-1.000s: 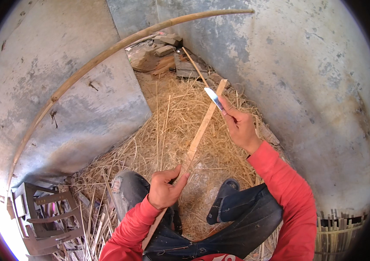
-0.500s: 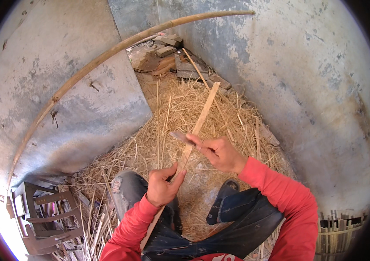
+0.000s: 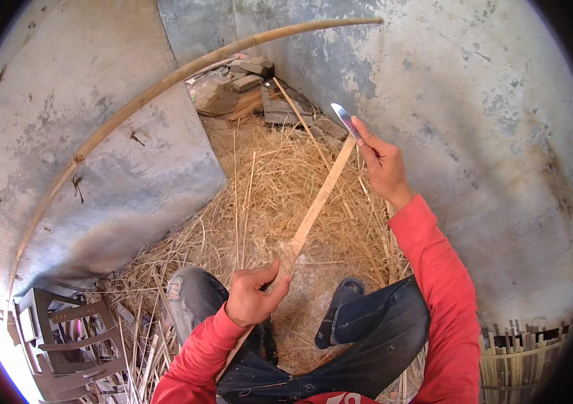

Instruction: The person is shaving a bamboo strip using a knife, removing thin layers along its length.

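Note:
A long flat bamboo strip (image 3: 320, 205) slants from my lap up toward the far right. My left hand (image 3: 254, 293) pinches it between thumb and fingers near its middle, just above my left knee. My right hand (image 3: 384, 165) grips a knife (image 3: 345, 120) at the strip's far end, its shiny blade pointing up and to the left. The knife lies close against the strip's tip; whether its edge touches is hard to tell. Most of the knife's handle is hidden in my fingers.
Shavings (image 3: 279, 168) cover the floor around my legs. Bricks (image 3: 249, 74) lie in the far corner. A bent bamboo pole (image 3: 131, 106) arches across the left. At lower left stands a dark slatted frame (image 3: 74, 337); a bamboo basket (image 3: 519, 360) sits at lower right.
My right hand has slid the knife outward along the strip, from near my left hand to the far end. The left hand keeps its grip, and the strip leans slightly more rightward.

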